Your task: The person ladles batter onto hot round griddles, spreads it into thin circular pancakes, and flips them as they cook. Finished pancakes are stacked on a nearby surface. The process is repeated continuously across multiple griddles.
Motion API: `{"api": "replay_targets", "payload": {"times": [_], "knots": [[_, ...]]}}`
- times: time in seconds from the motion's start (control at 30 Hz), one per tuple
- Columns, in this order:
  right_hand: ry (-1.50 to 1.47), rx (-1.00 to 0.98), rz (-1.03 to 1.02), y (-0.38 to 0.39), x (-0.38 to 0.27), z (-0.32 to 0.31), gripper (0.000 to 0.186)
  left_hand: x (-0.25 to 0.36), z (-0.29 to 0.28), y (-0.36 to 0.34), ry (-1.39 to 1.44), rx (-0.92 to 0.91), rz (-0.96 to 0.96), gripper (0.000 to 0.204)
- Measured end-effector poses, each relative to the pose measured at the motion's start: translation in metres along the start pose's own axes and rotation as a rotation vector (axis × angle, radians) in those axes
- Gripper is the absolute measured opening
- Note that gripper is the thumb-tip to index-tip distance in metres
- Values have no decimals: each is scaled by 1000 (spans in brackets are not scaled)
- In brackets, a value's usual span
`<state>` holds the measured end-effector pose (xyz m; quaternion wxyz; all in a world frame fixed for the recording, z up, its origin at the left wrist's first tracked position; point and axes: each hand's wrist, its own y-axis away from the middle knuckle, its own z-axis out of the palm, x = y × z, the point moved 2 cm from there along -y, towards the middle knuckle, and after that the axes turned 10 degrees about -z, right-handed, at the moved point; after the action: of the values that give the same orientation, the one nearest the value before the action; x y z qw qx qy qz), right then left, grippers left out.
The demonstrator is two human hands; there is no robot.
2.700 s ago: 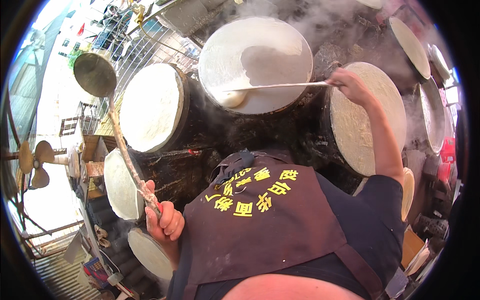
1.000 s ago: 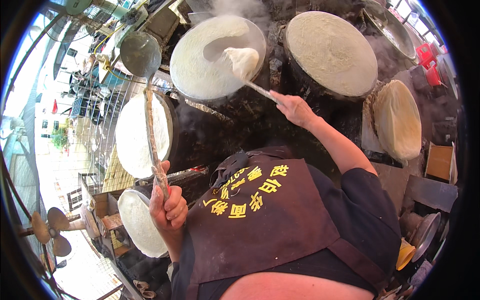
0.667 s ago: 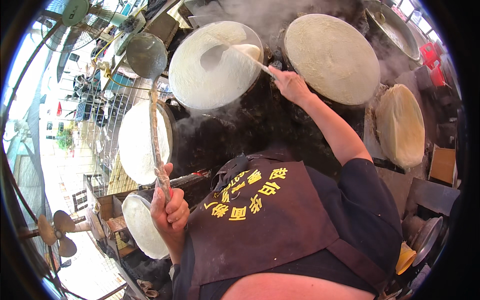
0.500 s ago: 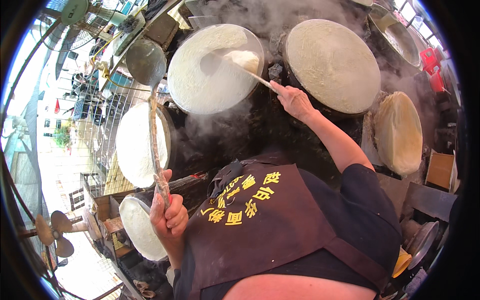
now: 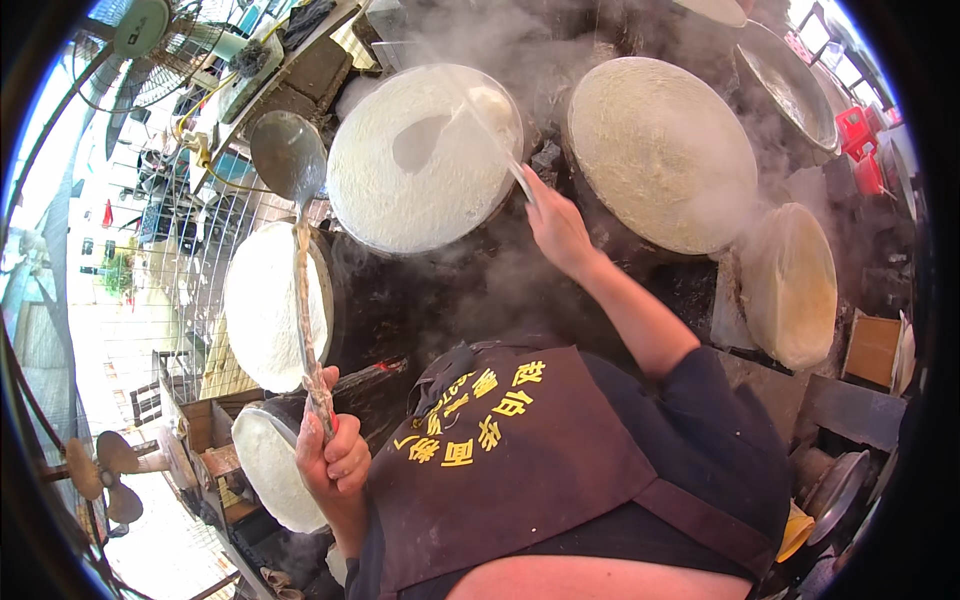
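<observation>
My left hand [image 5: 338,450] is closed round the worn long handle of a metal ladle [image 5: 287,155], whose round bowl hangs left of the middle griddle. In my right hand [image 5: 558,225] is a thin-handled spreader [image 5: 505,150]; its far end lies over that griddle and blurs into the steam. Pale batter [image 5: 400,205] covers the round griddle. A small whiter mound of batter [image 5: 490,105] shows near its upper right edge, and a darker grey patch lies left of the tool.
Steam drifts over another batter-covered round griddle [image 5: 660,155] on the right. White round sheets stand at left [image 5: 275,305] and lower left [image 5: 275,470]. A pale folded sheet [image 5: 793,285] hangs at right. Beyond are a metal basin [image 5: 790,90], red plastic item [image 5: 855,130] and fan [image 5: 140,30].
My right hand has shifted left and slightly down, swinging the spreader more upright. The batter now covers more of the griddle's upper right, and the mound looks smaller. The left hand still holds the ladle.
</observation>
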<state>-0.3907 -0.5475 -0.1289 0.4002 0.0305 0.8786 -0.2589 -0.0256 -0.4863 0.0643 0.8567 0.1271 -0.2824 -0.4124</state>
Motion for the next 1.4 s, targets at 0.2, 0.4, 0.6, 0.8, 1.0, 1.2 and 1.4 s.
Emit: {"api": "replay_targets", "payload": {"times": [0.2, 0.4, 0.6, 0.8, 1.0, 1.2, 1.4], "knots": [[226, -272, 374, -38, 19, 7, 57, 0, 8, -12, 18, -10, -76, 55], [67, -167, 118, -80, 39, 18, 52, 1, 18, -17, -28, -27, -127, 56], [115, -218, 319, -59, 22, 16, 53, -1, 7, -13, 92, -32, -61, 55], [95, -160, 141, -57, 25, 18, 53, -3, 4, -8, 124, -50, -57, 55], [32, -182, 186, -34, -6, 32, 52, -7, -2, -5, 158, -66, -44, 55], [-28, -166, 125, -54, 14, 34, 54, -12, -2, 6, 135, -34, -67, 55], [72, -239, 175, -55, 13, 52, 48, -19, -13, 9, 137, -48, -54, 51]]}}
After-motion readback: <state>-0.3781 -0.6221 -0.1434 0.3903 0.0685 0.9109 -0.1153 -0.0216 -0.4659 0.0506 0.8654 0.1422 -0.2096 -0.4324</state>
